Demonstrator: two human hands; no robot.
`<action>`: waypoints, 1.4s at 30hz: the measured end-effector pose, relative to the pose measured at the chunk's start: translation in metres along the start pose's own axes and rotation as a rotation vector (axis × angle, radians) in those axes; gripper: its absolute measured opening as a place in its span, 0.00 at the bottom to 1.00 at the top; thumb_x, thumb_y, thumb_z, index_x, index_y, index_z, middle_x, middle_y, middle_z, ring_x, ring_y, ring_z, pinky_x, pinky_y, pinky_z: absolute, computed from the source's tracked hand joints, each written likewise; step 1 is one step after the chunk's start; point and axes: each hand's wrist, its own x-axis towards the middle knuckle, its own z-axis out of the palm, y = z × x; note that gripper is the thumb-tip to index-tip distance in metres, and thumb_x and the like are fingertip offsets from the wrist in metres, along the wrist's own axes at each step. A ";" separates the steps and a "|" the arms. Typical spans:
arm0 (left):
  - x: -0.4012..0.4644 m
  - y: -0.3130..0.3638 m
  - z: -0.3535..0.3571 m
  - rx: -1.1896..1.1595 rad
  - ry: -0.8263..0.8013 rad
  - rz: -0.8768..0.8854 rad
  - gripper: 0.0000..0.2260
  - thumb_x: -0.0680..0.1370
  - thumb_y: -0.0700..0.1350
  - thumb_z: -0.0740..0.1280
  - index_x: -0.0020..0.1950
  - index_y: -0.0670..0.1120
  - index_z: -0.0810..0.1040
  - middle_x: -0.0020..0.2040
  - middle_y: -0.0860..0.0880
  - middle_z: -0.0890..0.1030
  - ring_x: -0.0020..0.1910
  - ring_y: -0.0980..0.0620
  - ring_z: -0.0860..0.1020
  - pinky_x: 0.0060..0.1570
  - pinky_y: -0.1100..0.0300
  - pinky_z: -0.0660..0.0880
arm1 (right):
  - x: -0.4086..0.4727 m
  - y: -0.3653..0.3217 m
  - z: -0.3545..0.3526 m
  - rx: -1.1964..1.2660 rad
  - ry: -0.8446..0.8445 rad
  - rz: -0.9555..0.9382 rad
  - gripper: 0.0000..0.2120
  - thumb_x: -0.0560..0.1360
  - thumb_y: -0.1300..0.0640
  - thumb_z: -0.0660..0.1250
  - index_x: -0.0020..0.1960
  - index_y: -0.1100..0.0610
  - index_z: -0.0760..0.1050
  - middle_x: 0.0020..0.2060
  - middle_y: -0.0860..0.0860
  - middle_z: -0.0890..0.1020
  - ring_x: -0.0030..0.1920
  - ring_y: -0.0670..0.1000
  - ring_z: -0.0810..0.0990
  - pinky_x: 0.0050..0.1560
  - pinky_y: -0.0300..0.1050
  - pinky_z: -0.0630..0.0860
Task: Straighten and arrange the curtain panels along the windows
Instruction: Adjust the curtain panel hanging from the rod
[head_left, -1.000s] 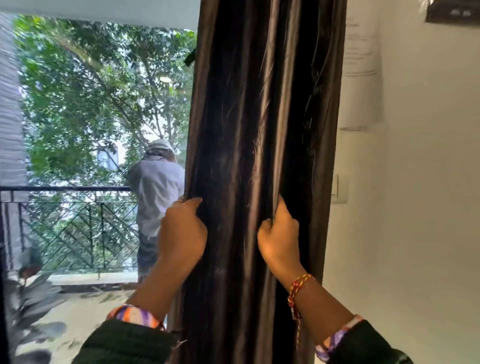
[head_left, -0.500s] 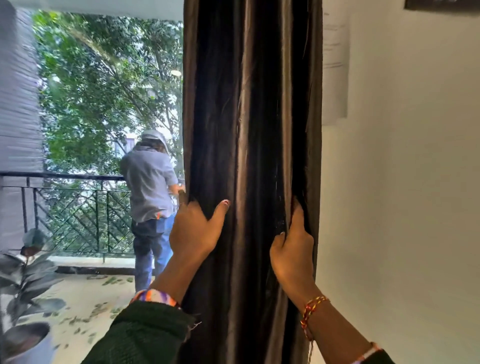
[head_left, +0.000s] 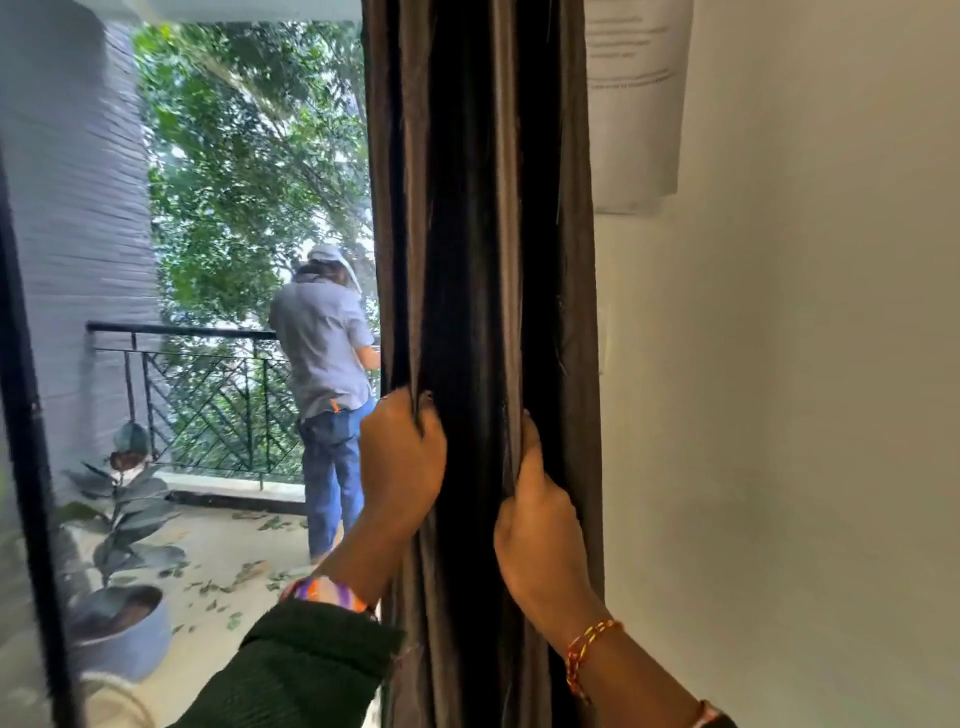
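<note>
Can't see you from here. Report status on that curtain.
Left hand grips curtain's left folds. Right hand grips its right folds. Curtain bunched beside wall. Nothing blocking.

There is only one view, taken from the person's head, facing forward and tilted slightly down. It sits very close to the dark curtain (head_left: 483, 312), which runs the full height of the frame at centre. Both forearms reach up from the bottom edge. To the left the wide lens looks out over a balcony railing (head_left: 197, 384) into trees; to the right, along a pale wall (head_left: 805, 415) at close range.
</note>
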 end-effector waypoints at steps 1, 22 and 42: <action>-0.002 -0.004 -0.006 0.019 0.017 0.028 0.10 0.78 0.39 0.62 0.42 0.34 0.76 0.38 0.32 0.78 0.39 0.35 0.77 0.36 0.54 0.63 | -0.003 -0.002 0.004 -0.030 -0.031 -0.015 0.41 0.78 0.62 0.58 0.68 0.44 0.26 0.58 0.52 0.78 0.50 0.50 0.81 0.57 0.46 0.77; -0.011 -0.025 -0.096 0.263 0.013 0.186 0.07 0.76 0.38 0.63 0.42 0.33 0.74 0.39 0.32 0.78 0.39 0.35 0.77 0.35 0.57 0.63 | -0.059 -0.064 0.049 -0.058 -0.228 -0.449 0.33 0.78 0.52 0.56 0.77 0.54 0.43 0.76 0.56 0.52 0.72 0.59 0.63 0.70 0.51 0.65; -0.026 -0.019 -0.116 0.250 0.026 0.253 0.04 0.75 0.32 0.62 0.41 0.32 0.73 0.36 0.31 0.77 0.35 0.33 0.76 0.32 0.63 0.54 | -0.031 -0.071 -0.011 0.252 0.149 -0.069 0.19 0.77 0.62 0.62 0.67 0.57 0.69 0.48 0.57 0.83 0.47 0.58 0.82 0.50 0.48 0.80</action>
